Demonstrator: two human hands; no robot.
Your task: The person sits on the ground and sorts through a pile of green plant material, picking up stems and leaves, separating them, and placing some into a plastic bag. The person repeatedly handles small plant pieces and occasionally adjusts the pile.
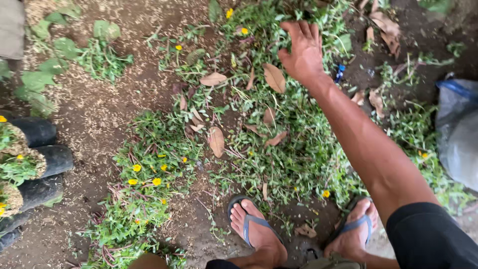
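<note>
Bare soil patched with yellow-flowered groundcover (149,169) and dry leaves (274,78); I see my right hand (302,50) hovering over the greenery, fingers together, slightly curled, holding nothing.

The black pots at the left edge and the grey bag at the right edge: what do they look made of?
The black pots look like thin, flexible plastic grow bags: matte black, softly rounded and slightly sagging, filled with soil and small plants. The grey bag looks like thin plastic sheet: creased, faintly glossy, with a blue rim at the top. The right hand touches neither; it reaches over the green cuttings.
</note>
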